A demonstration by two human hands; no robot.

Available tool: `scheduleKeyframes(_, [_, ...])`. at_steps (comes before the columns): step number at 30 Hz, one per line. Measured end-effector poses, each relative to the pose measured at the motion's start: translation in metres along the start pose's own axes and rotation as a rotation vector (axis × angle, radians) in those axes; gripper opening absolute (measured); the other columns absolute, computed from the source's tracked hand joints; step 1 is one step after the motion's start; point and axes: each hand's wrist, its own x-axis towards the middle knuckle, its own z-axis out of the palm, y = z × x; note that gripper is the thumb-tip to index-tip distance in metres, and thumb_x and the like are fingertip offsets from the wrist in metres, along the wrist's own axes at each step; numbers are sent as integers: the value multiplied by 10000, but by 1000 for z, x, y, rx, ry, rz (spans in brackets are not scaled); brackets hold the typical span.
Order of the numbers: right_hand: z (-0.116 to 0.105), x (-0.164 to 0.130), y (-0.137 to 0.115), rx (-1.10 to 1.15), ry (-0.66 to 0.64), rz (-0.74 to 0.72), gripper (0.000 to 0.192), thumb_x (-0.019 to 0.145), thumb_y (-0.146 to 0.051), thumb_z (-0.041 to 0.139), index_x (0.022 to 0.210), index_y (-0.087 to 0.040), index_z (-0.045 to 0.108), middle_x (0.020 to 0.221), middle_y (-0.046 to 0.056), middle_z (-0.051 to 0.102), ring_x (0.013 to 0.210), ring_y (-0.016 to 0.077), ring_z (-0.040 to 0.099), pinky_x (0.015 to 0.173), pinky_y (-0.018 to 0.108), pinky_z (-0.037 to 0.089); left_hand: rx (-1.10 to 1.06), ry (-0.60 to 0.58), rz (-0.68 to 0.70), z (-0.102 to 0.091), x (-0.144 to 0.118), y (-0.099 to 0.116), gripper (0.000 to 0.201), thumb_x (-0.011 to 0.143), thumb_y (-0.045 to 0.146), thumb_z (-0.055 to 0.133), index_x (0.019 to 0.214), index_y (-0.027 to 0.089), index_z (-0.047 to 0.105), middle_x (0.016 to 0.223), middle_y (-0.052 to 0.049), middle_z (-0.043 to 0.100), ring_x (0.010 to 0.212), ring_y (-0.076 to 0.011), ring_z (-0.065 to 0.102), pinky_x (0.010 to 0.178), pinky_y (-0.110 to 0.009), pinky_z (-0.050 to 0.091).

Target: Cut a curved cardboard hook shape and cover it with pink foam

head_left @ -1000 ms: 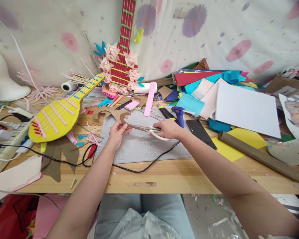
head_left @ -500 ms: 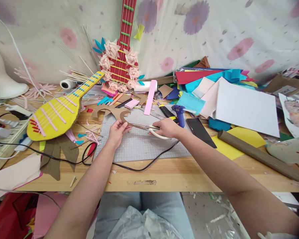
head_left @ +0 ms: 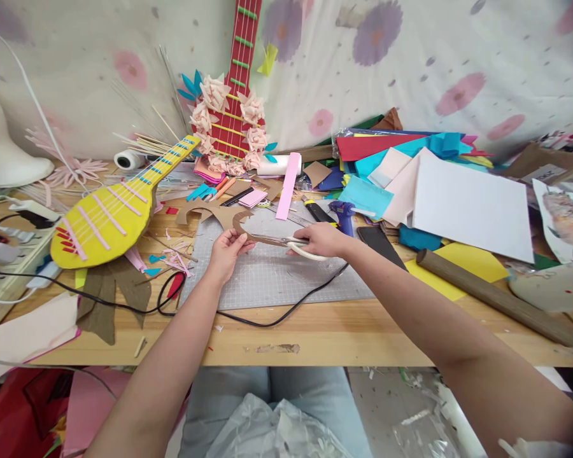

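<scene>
Above the grey cutting mat, my left hand pinches a curved strip of brown cardboard. My right hand is wrapped round the handles of a pair of scissors with white grips. The blades point left and meet the strip close to my left fingertips; how far they are apart is too fine to tell. Behind my left hand lies a larger cut-out piece of brown cardboard. A blue glue gun stands just beyond my right hand, and a black phone lies beside my right forearm.
A yellow paper lute lies at left, and a red one trimmed with paper flowers leans at the back. Coloured paper and a white board are heaped at right, near a brown tube. A black cable crosses the front.
My right hand and the scissors have shifted slightly to the right. The right forearm now covers more of the phone. My left hand stays nearly where it was, holding the cardboard strip.
</scene>
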Motion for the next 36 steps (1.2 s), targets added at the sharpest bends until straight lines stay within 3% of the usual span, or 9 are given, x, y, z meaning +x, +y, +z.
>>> scheduleKeyframes(21, [1,-1,-4,-49,85,-24,555,745,-654,353,680,-182,637,601,60,595,552,134,452,513,261,174,-53,-34,-38,-1,0,0,247,596,267,722,729,151,548,678,20,623,617,-88,621,673,-242,523])
scheduleKeyframes(29, [-1,-1,5,5,57,-1,551,724,-677,378,781,-191,631,690,54,624,596,139,481,521,243,200,-49,-35,-48,-2,1,-1,219,627,263,705,744,155,555,706,7,639,645,-91,629,688,-235,520])
scheduleKeyframes(36, [-2,2,4,-3,-14,0,582,696,-720,359,745,-202,618,669,39,601,584,134,460,517,241,200,-41,-55,-38,-1,0,-2,219,630,271,702,748,155,559,709,10,637,652,-93,629,689,-239,521])
